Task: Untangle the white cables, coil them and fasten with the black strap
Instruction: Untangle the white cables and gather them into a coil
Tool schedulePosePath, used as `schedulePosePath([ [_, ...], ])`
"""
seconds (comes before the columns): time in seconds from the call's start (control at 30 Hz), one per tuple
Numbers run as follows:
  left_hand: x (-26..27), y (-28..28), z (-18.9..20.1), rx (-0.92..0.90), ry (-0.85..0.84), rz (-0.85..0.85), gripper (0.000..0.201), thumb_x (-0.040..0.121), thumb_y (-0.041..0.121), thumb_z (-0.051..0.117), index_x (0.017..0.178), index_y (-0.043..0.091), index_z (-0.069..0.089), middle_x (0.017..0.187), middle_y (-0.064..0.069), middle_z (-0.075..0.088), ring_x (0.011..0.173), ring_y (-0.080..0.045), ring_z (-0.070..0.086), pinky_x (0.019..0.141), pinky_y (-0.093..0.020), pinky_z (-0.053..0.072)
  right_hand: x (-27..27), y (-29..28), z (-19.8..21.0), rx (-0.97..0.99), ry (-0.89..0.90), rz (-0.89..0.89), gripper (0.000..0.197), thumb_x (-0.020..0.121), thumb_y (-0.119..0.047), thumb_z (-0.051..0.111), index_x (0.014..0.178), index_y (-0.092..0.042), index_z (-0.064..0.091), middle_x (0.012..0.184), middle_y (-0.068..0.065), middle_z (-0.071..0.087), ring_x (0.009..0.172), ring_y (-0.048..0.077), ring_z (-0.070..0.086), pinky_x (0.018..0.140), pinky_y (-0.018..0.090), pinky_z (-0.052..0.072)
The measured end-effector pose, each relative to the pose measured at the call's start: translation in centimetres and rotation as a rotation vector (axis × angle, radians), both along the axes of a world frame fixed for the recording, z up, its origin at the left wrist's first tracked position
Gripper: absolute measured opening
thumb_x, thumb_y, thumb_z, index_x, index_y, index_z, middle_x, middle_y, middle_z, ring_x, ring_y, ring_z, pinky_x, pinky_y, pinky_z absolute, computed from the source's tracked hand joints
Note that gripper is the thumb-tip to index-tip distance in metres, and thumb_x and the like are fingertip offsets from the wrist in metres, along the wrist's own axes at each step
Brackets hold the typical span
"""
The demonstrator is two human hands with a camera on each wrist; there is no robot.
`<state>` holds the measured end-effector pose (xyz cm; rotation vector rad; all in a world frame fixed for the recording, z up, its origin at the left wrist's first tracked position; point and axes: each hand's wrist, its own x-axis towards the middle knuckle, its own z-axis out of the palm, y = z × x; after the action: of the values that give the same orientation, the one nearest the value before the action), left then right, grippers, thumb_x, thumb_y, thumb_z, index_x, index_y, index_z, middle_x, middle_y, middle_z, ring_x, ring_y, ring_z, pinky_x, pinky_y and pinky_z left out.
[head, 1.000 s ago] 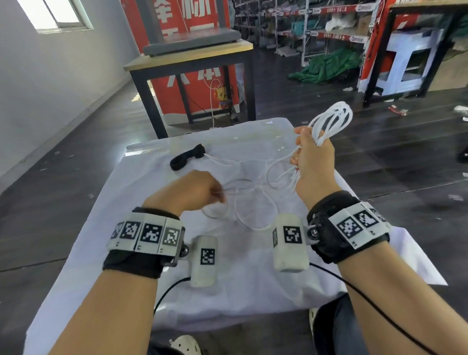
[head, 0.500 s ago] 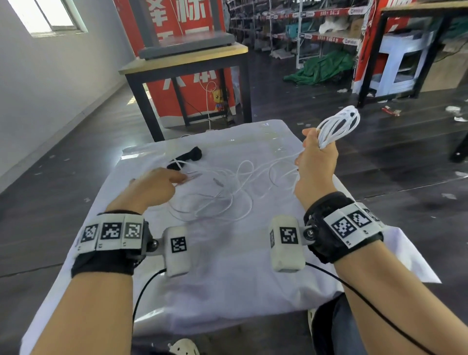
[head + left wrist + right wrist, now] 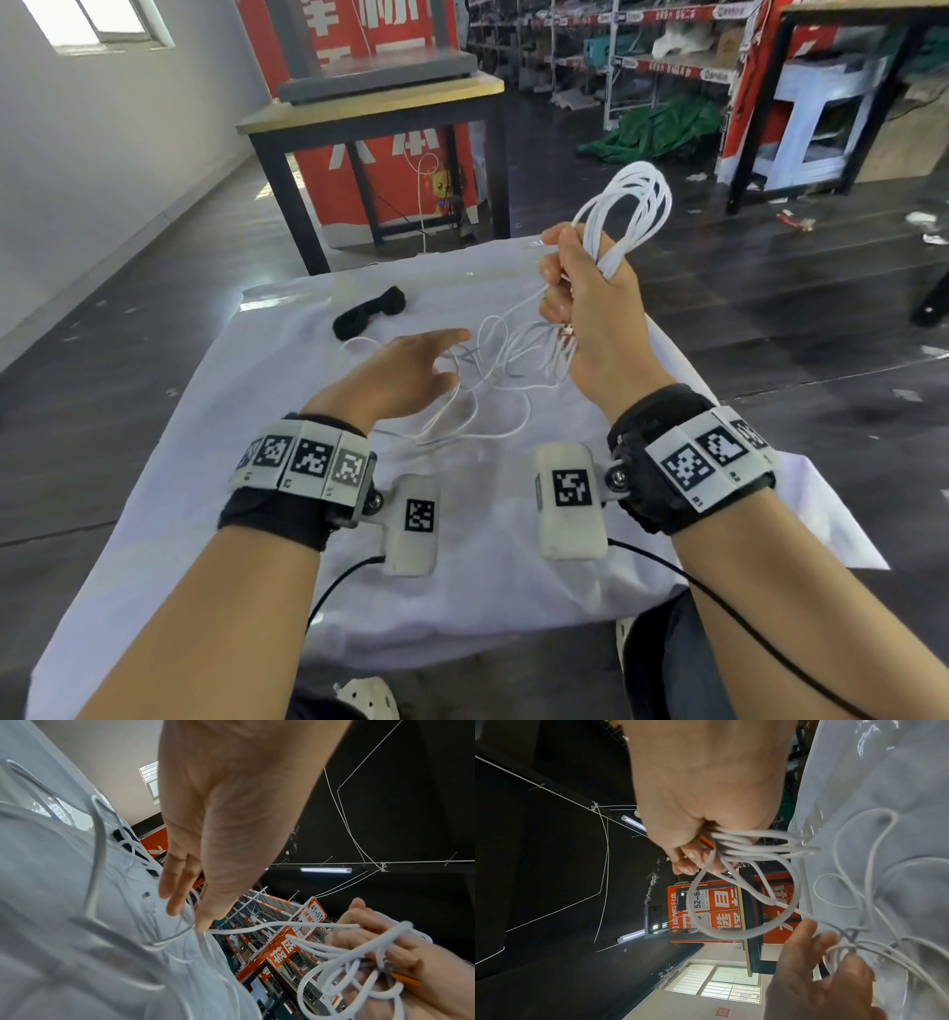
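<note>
My right hand (image 3: 565, 288) is raised over the table's far right and grips a bundle of coiled white cables (image 3: 631, 205), whose loops stick up above the fist. The right wrist view shows the fist (image 3: 693, 852) closed on the strands (image 3: 757, 845), with an orange connector among them. More white cable (image 3: 493, 390) trails down and lies loose and tangled on the white cloth. My left hand (image 3: 441, 354) hovers over that tangle with fingers (image 3: 174, 902) stretched out, strands running by the fingertips. The black strap (image 3: 367, 313) lies on the cloth at the far left.
The white cloth (image 3: 462, 591) covers a small table with dark floor all round its edges. Behind it stands a black-framed, wooden-topped table (image 3: 369, 103) before a red banner. Shelving, a green tarp (image 3: 657, 128) and a white stand (image 3: 821, 123) are far back.
My left hand, which pinched a cable near the strap half a second ago, has swung right over the tangle with its fingers spread. The right hand still holds the coil up.
</note>
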<state>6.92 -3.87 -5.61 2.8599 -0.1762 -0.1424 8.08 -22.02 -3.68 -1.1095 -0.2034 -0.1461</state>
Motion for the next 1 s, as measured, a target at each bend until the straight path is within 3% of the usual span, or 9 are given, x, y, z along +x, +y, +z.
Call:
schedulePosePath([
  [0.1,0.0,0.0,0.2,0.033,-0.032,-0.045,0.039,0.093,0.031,0.057,0.132,0.03,0.052,0.116,0.007,0.06,0.101,-0.011,0.055,0.083,-0.021,0.035,-0.1,0.0,0.2,0.0,-0.013,0.034,0.018,0.102,-0.018,0.042,0.092,-0.01,0.055,0.064,0.0,0.042,0.046,0.007,0.027,0.049,0.023,0.025],
  [0.2,0.0,0.2,0.4,0.036,-0.075,-0.02,0.016,0.09,0.034,0.062,0.103,0.028,0.069,0.093,0.011,0.06,0.09,-0.011,0.058,0.069,-0.02,0.036,-0.1,-0.2,0.2,-0.024,-0.005,-0.011,0.019,0.102,-0.018,0.043,0.089,-0.012,0.056,0.063,-0.001,0.041,0.045,0.007,0.028,0.048,0.021,0.026],
  [0.37,0.2,1.3,1.4,-0.308,-0.339,0.24,0.014,0.098,0.028,0.048,0.097,0.018,0.058,0.087,0.004,0.071,0.068,-0.01,0.066,0.051,-0.021,0.039,0.7,-0.4,-0.6,-0.03,0.152,-0.191,0.024,0.101,-0.016,0.042,0.083,-0.017,0.057,0.06,-0.004,0.041,0.044,0.005,0.031,0.046,0.018,0.029],
  [0.5,0.0,1.6,1.1,-0.127,-0.474,0.241,0.007,0.095,0.021,0.05,0.097,0.016,0.054,0.093,0.001,0.062,0.088,-0.023,0.06,0.067,-0.03,0.041,0.8,-0.1,-0.9,-0.023,0.176,-0.251,0.022,0.1,-0.017,0.042,0.084,-0.017,0.057,0.061,-0.004,0.041,0.044,0.004,0.033,0.045,0.017,0.031],
  [0.63,-0.6,3.4,0.6,0.117,-0.524,0.404,0.017,0.093,0.006,0.044,0.102,0.011,0.057,0.102,-0.011,0.053,0.096,-0.036,0.053,0.07,-0.036,0.035,1.2,-1.1,-0.7,0.066,0.183,-0.371,0.021,0.1,-0.017,0.041,0.085,-0.015,0.056,0.063,-0.003,0.039,0.045,0.005,0.031,0.043,0.018,0.03],
  [0.73,-0.6,4.8,1.2,-0.057,-0.635,0.422,0.025,0.09,-0.005,0.042,0.094,0.008,0.064,0.107,-0.014,0.052,0.098,-0.035,0.053,0.074,-0.033,0.035,1.7,-1.8,-1.0,0.071,0.179,-0.452,0.023,0.101,-0.018,0.041,0.081,-0.018,0.054,0.063,-0.004,0.04,0.049,0.006,0.033,0.047,0.019,0.032],
  [0.83,-0.6,4.6,2.4,-0.24,-0.919,0.246,0.035,0.081,-0.019,0.039,0.085,0.006,0.063,0.103,-0.012,0.053,0.092,-0.024,0.055,0.078,-0.019,0.039,1.9,-1.7,-1.4,0.036,0.189,-0.482,0.023,0.101,-0.02,0.041,0.082,-0.019,0.055,0.063,-0.006,0.039,0.05,0.006,0.033,0.046,0.017,0.032],
  [0.93,-0.8,4.1,3.2,-0.278,-1.038,0.091,0.042,0.075,-0.026,0.037,0.092,0.002,0.063,0.104,-0.004,0.042,0.092,-0.005,0.047,0.085,-0.003,0.036,2.1,-1.9,-1.7,0.021,0.207,-0.518,0.025,0.101,-0.02,0.041,0.08,-0.021,0.054,0.064,-0.006,0.041,0.051,0.006,0.035,0.05,0.019,0.034],
  [1.0,-0.9,4.3,3.5,-0.329,-0.996,0.124,0.041,0.08,-0.025,0.038,0.101,0.002,0.061,0.109,-0.006,0.039,0.096,-0.006,0.051,0.089,-0.001,0.037,2.3,-2.2,-1.9,0.016,0.222,-0.559,0.025,0.101,-0.022,0.042,0.08,-0.023,0.054,0.07,-0.006,0.045,0.058,0.007,0.04,0.059,0.023,0.037],
])
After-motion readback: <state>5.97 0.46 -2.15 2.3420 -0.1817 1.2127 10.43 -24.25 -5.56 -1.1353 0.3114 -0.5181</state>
